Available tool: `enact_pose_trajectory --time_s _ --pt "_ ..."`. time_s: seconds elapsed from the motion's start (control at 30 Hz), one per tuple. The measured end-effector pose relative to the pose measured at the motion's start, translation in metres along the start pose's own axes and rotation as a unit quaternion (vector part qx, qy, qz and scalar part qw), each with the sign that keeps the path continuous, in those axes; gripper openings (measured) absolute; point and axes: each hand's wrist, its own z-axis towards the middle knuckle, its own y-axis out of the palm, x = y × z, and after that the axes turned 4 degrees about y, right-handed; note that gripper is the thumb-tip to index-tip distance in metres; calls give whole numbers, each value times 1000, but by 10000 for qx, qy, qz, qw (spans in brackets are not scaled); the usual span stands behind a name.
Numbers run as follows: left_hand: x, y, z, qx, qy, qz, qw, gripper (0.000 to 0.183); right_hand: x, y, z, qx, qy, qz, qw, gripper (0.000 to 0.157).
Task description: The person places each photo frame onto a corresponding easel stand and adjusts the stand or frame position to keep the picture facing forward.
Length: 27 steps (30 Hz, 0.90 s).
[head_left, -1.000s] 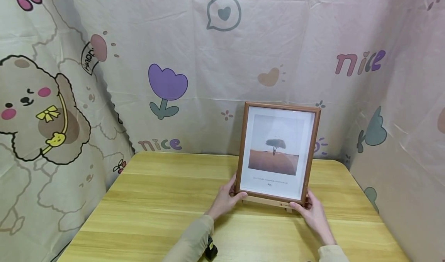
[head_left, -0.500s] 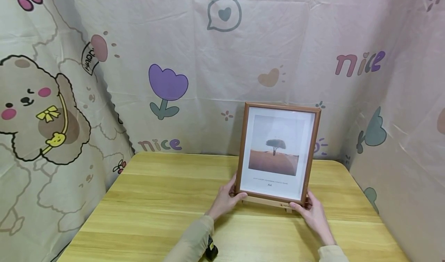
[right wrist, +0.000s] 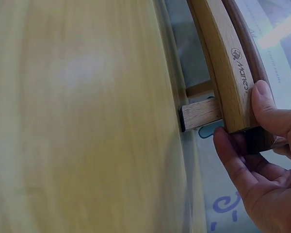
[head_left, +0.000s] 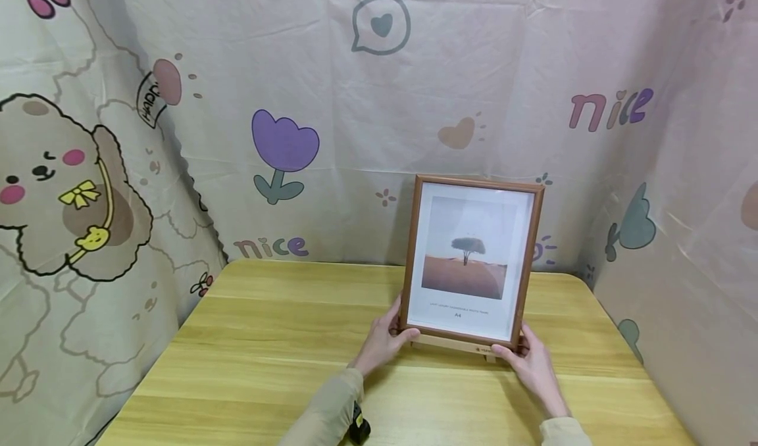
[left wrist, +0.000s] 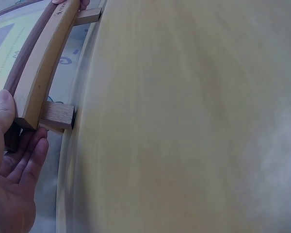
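Observation:
A brown wooden picture frame (head_left: pixel 476 262) with a print of a lone tree leans back on a small wooden easel (head_left: pixel 453 345) on the table. The left hand (head_left: pixel 381 337) grips the frame's lower left corner, thumb on the front and fingers round the side and behind. At the lower right corner the right hand (head_left: pixel 533 362) holds it likewise. In the left wrist view the thumb lies by the end of the easel's ledge (left wrist: pixel 46 65). The right wrist view shows the ledge (right wrist: pixel 228 63) with a printed logo and a stubby leg (right wrist: pixel 201 114) beneath it.
The yellow wood-grain table (head_left: pixel 284 341) extends left and in front of the easel. A patterned cloth (head_left: pixel 355 104) hangs behind and on both sides. A black strap-like item (head_left: pixel 358 425) shows at the left sleeve.
The head view has shifted very slightly. Both hands keep their places on the picture frame, which has not visibly moved.

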Motion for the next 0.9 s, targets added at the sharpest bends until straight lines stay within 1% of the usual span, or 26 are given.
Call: enact_pose_trajectory --time_s 0.2,0.37,0.53,0.73,0.9 --pt "-1 -3 0 49 16 73 10000 90 -3 3 1 13 -142 -22 9999 95" --pt "-3 -6 -2 119 -24 108 9999 91 -5 6 2 51 -294 -98 9995 100" --pt "-3 -9 -3 100 -134 47 9998 92 -4 10 3 108 -380 -196 9990 102" --pt "-2 -13 -5 82 -225 -11 9997 92 -4 14 5 47 -380 -53 9993 102" --pt "-3 -15 -6 109 -292 -66 9995 92 -5 16 6 32 -350 -64 9994 102"
